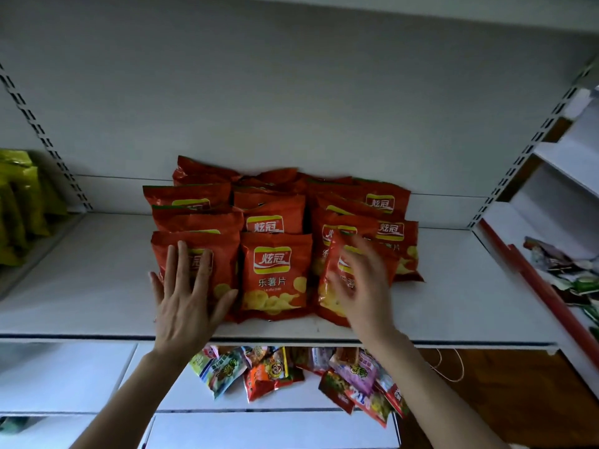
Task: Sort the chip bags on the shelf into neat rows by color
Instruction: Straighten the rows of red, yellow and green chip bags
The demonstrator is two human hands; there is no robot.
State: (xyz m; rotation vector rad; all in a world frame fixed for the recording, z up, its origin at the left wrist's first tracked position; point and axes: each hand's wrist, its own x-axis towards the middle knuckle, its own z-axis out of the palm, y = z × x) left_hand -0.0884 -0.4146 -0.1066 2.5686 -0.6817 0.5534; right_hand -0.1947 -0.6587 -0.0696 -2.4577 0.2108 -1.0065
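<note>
A: Okay, chips, where?
B: Red chip bags (pixel 275 222) in three columns, mid-shelf, stacked near to far on the white shelf (pixel 97 286).
A: Hands?
B: Apart. Left hand (pixel 186 303) lies flat with fingers spread on the near-left bag (pixel 223 254). Right hand (pixel 363 286) is over the near-right bag (pixel 330 293), which sits tilted. It's blurred, so I can't tell if it's gripping.
A: Anything else?
B: Yellow-green bags (pixel 19 202) on the far left, next bay. Mixed snack packets (pixel 275 374) lie loose on the lower shelf (pixel 259 426), near side.
</note>
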